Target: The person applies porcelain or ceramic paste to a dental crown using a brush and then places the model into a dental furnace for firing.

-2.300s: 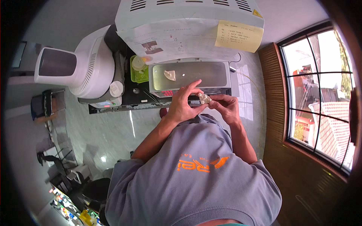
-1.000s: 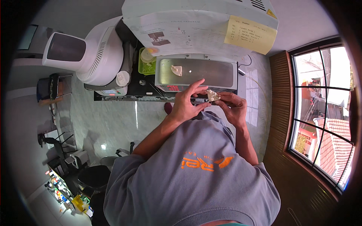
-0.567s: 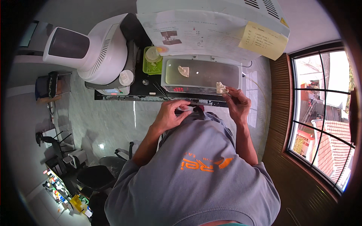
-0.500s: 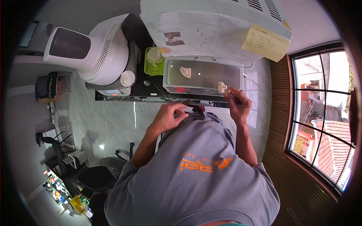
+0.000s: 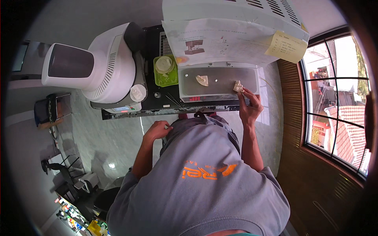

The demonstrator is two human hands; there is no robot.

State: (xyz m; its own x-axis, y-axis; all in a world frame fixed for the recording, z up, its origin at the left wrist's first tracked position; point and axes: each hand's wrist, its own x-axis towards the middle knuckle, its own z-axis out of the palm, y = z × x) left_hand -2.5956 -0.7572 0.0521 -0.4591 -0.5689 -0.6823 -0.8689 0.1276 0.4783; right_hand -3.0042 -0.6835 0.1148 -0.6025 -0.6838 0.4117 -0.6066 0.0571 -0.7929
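My right hand [image 5: 250, 107] pinches a small cream-coloured, bumpy piece like a plaster dental model [image 5: 238, 86]. It is at the front right of the grey metal top [image 5: 228, 72] of a low device; whether the piece touches that top I cannot tell. A second cream piece, a flat wedge shape [image 5: 202, 80], lies nearer the middle of the top. Two tiny white bits lie there too, one [image 5: 216, 80] right of the wedge and one [image 5: 186, 75] left of it. My left hand [image 5: 158, 129] rests by my left thigh, fingers loosely curled, nothing visible in them.
Left of the metal top are a green tray [image 5: 167, 83] with a round pale piece, tweezers [image 5: 173, 100] and a small jar [image 5: 157, 94]. A large white machine [image 5: 100, 70] stands further left, a white lump [image 5: 138, 93] on its edge. Behind, a paper sheet [image 5: 220, 43] hangs; a window [image 5: 334, 94] is at right.
My left hand has dropped back from near the table edge to my thigh. My right hand still holds the piece, now tilted differently above the metal top. The view has shifted slightly.
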